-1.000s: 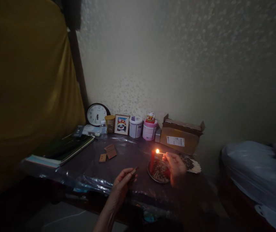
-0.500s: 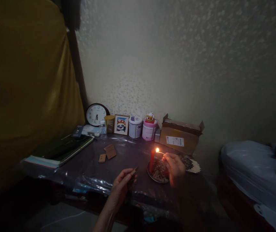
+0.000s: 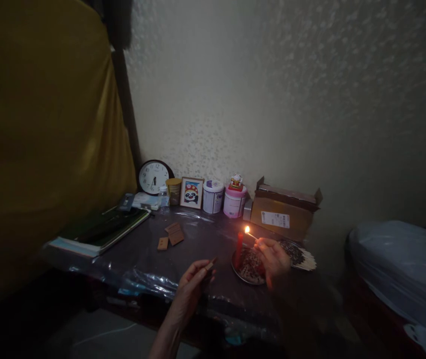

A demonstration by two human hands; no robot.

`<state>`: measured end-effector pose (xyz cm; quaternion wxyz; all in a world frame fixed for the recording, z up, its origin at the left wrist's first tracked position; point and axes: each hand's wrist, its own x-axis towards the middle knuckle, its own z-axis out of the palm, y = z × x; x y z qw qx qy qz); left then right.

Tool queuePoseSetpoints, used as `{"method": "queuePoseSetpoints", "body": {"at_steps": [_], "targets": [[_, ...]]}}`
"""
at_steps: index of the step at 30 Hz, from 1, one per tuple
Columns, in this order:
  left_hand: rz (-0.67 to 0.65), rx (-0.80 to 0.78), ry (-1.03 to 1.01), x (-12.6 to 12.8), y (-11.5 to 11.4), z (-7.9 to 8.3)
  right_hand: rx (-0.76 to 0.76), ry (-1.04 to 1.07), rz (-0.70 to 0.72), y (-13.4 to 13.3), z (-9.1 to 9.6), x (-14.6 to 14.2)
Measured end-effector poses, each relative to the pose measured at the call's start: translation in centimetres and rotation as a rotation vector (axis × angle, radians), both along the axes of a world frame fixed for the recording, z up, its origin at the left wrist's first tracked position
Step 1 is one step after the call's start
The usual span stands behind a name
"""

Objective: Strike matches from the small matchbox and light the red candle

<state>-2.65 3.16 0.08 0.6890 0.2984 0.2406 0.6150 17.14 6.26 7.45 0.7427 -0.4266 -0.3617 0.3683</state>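
My right hand (image 3: pixel 273 257) pinches a burning match (image 3: pixel 252 235) by its plain end. Its flame is close beside and slightly above the top of a red candle (image 3: pixel 238 250). Whether the candle's wick burns, I cannot tell. The candle stands upright at the left side of a round metal dish (image 3: pixel 243 279) with dark, speckled contents. Lower left of the dish, my left hand (image 3: pixel 194 279) is closed on a small flat matchbox (image 3: pixel 210 265), mostly hidden by the fingers.
Several small brown boxes (image 3: pixel 176 234) lie on the plastic-covered table (image 3: pixel 138 254). Right of the dish is a pile of matchsticks (image 3: pixel 308 260). Along the wall stand a clock (image 3: pixel 154 177), framed panda picture (image 3: pixel 192 193), two tins (image 3: pixel 213 197) and a cardboard box (image 3: pixel 283 212). Books (image 3: pixel 100 232) lie left.
The view has shifted slightly, so everything sits further right. The match now tilts more steeply, its flame a little higher beside the candle top. The left hand keeps its hold on the matchbox.
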Motion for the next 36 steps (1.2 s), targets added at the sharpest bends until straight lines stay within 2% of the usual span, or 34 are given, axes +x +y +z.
{"method": "queuePoseSetpoints", "body": {"at_steps": [6, 14, 21, 36], "targets": [[0.006, -0.011, -0.004, 0.0, -0.3, 0.4, 0.036, -0.027, 0.009, 0.3, -0.6, 0.2], [0.013, -0.015, 0.003, -0.2, -0.2, 0.6, 0.011, -0.037, -0.016, 1.1, -1.0, 0.2], [0.013, -0.015, -0.003, -0.2, -0.1, 0.3, -0.018, -0.030, -0.058, 1.2, -0.5, 0.0], [0.035, -0.034, -0.049, -0.3, 0.6, 0.1, -0.025, -0.239, -0.097, 1.4, 0.6, -0.1]]}}
